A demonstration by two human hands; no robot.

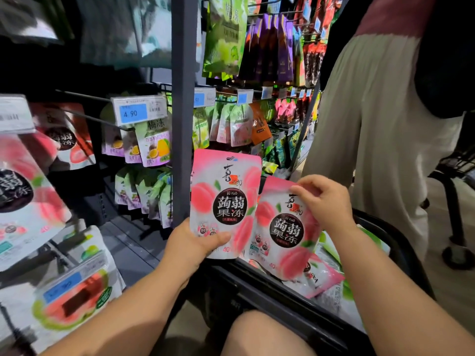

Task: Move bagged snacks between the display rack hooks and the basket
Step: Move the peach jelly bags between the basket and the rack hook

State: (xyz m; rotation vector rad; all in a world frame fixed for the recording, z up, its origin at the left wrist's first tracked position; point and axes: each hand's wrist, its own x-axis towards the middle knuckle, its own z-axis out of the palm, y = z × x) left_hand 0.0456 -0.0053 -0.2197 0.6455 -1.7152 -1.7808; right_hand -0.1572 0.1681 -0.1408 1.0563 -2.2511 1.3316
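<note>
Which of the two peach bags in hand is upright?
The left bag, gripped at its bottom by the left hand. The tilted bag, pinched at its top by the right hand, leans over the basket.

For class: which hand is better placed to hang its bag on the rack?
Likely left: the left hand holds the upright bag nearer the rack; the right hand pinches the tilted bag over the basket.

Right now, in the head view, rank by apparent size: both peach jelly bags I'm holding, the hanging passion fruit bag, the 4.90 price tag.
1. The peach jelly bag in the left hand and second peach jelly bag in the right hand: alike, not ranked.
2. The passion fruit bag, farther back.
3. The 4.90 price tag.
</note>
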